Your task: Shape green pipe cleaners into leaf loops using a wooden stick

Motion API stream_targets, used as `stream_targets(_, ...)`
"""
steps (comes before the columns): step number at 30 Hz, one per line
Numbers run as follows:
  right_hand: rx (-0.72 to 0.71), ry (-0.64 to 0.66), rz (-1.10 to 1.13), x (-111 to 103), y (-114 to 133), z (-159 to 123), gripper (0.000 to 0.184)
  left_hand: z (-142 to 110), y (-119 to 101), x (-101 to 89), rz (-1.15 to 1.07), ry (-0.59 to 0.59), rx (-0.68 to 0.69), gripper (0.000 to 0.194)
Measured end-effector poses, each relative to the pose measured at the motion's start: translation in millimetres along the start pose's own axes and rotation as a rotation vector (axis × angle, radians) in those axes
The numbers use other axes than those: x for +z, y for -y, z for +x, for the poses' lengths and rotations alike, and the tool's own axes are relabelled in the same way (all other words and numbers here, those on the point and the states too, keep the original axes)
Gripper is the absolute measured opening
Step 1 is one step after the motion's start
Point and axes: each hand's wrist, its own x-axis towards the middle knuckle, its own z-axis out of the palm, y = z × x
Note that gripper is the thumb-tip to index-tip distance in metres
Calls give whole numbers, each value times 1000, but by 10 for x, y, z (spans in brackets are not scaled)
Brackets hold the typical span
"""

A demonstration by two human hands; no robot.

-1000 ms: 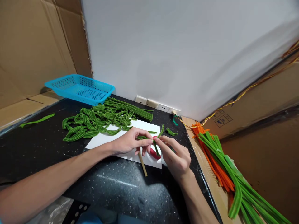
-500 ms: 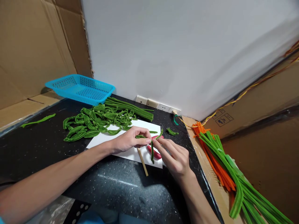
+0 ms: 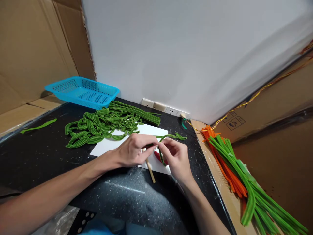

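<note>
Between my two hands is a dark green pipe cleaner (image 3: 161, 156), bent into a curve that hangs over the white sheet (image 3: 102, 148). My left hand (image 3: 135, 149) pinches it with thumb and forefinger from the left. From the right, my right hand (image 3: 176, 156) pinches it close to the same spot, fingertips almost touching. Under the fingers lies a red-handled tool (image 3: 157, 156), mostly hidden. A thin wooden stick (image 3: 150, 170) lies partly on the sheet, its near end over the black counter. Beyond my left hand spreads a heap of green pipe cleaner leaf shapes (image 3: 94, 129).
Behind the heap lie straight green pipe cleaners (image 3: 137, 112) and a blue basket (image 3: 83, 94). Bundles of bright green (image 3: 254, 192) and orange (image 3: 227, 173) stems rest on cardboard at right. Sockets (image 3: 158, 106) line the wall. One leaf piece (image 3: 180, 136) lies beyond my right hand.
My right hand has turned and drawn its fingers in nearer the left fingertips. The held pipe cleaner's ends now form a wider curve, and my left hand has rotated slightly.
</note>
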Motion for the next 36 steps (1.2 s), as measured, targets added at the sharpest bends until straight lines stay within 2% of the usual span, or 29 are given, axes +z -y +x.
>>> stream_targets(3,327,55,364,29,12,32,36,-33,81,4,230,90,222,25)
stream_targets(5,435,62,461,34,7,49,39,-46,122,18,278,130,270,26)
stream_targets(6,441,58,472,32,3,54,39,-48,131,30,254,117,251,26)
stream_targets(8,380,42,437,19,-5,57,37,-44,124,62,137,37,121,23)
stream_targets(10,270,26,346,-1,-16,54,36,-29,92,93,-15,-47,-76,19)
stream_targets(12,156,5,221,-22,-31,51,36,-7,56,116,-144,-79,-229,16)
stream_targets(14,80,-22,124,-39,-50,53,35,16,37,123,-238,-73,-307,16)
stream_targets(16,61,-38,110,-48,-71,63,34,37,43,114,-304,-61,-348,16)
stream_targets(19,111,-38,229,-46,-103,82,35,58,82,75,-404,-30,-381,14)
stream_targets(23,185,23,386,-25,-127,94,37,69,134,14,-477,50,-374,10)
stream_targets(26,192,57,379,-18,-113,86,34,67,159,14,-500,93,-377,10)
stream_targets(28,139,18,327,-19,-89,76,32,65,173,43,-586,59,-442,13)
stream_targets(32,-44,-91,127,-23,-42,48,22,66,184,126,-835,-97,-637,28)
stream_targets(36,-182,-168,-66,-24,-67,21,14,83,152,194,-930,-120,-672,39)
